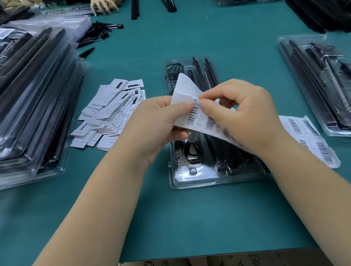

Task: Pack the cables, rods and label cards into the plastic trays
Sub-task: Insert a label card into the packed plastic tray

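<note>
label sheet [191,101] covers tray [175,175]; card pile [112,111] left.

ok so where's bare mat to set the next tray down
Bare mat: the near strip in front of the filled tray, and the wide middle beyond it. Crowded: the tray stack and label cards on the left, the barcode sheet on the right.

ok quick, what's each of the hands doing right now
Left hand: pinching the barcode label strip near its curled end.
Right hand: pinching the same strip at a barcode label.
</note>
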A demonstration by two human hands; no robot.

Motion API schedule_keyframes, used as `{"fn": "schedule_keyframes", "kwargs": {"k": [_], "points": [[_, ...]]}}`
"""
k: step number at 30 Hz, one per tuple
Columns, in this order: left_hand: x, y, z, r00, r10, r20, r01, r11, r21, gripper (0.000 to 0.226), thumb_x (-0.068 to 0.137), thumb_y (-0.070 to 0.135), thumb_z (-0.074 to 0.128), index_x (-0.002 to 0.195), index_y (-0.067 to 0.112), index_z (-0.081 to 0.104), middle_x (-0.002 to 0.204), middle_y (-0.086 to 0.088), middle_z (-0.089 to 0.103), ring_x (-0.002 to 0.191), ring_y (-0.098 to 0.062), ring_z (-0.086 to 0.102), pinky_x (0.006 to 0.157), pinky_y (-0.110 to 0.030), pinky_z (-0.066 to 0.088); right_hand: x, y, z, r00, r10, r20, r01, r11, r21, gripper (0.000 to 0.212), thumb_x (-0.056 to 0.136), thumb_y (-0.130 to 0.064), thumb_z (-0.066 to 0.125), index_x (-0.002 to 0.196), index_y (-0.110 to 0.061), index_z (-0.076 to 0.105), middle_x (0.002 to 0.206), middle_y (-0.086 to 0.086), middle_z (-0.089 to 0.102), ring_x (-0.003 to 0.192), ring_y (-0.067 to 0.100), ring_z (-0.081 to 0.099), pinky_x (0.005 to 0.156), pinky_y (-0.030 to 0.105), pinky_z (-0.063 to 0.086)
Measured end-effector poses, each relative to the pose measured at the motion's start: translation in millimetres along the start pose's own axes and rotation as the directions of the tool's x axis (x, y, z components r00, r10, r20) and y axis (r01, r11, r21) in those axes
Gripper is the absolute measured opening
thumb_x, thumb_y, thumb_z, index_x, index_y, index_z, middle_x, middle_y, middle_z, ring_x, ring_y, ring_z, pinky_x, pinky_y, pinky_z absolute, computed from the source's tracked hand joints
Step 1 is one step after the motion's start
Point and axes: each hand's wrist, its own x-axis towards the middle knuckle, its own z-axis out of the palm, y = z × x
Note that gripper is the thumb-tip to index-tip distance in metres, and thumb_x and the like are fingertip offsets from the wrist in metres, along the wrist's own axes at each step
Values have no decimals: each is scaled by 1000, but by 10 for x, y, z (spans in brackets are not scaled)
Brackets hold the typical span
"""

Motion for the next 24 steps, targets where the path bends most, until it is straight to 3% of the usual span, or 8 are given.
{"fn": "schedule_keyframes", "kwargs": {"k": [3,8,10,13,17,20,24], "points": [[-3,14,-3,999,-41,-7,41,999,-13,19,96,17,53,86,8,67,72,-7,72,59,-13,67,44,-18,49,-7,13,-2,998,17,54,-16,1000,-21,9,84,-25,69,88,-33,69,83,-20,61,71,-1,51,68,10,39],[-28,43,-13,998,-63,-10,62,996,-66,28,98,27,52,82,10,66,68,-7,71,52,-15,65,40,-19,47,-14,-10,6,992,25,123,-25,1000,-3,28,88,-22,67,115,-27,68,97,-11,56,90,8,53,83,20,43],[-32,54,-27,996,-85,-27,83,994,-72,30,97,32,52,83,10,67,67,-8,71,50,-17,65,37,-18,45,-14,-13,7,990,25,139,-22,999,-23,27,88,-22,67,114,-27,68,99,-13,53,96,12,51,87,21,40],[-25,61,-31,992,-124,-34,121,989,-83,30,97,33,51,90,8,65,65,-8,70,48,-19,65,36,-18,44,5,-16,-16,988,25,153,-13,997,-80,22,85,-22,69,107,-29,72,100,-18,55,104,14,48,88,10,33],[-6,40,-27,987,-148,-69,144,988,-52,25,95,29,52,93,7,63,63,-7,69,49,-17,63,37,-20,45,12,-33,-35,984,16,180,4,994,-112,21,85,-20,69,104,-29,72,96,-18,57,97,11,48,83,8,33],[14,27,-20,989,-118,-93,119,993,5,25,94,30,53,87,9,63,62,-7,68,50,-17,61,39,-20,45,0,-42,-24,974,7,228,19,994,-110,29,89,-19,65,116,-26,67,94,-15,52,89,6,46,79,14,34],[25,-4,-4,996,55,-67,-43,984,176,31,86,42,57,76,16,70,68,-6,68,59,-17,61,46,-23,46,-15,-52,0,983,49,175,-43,998,-37,22,91,-22,60,110,-28,70,94,-17,51,90,2,49,78,8,35]]}}
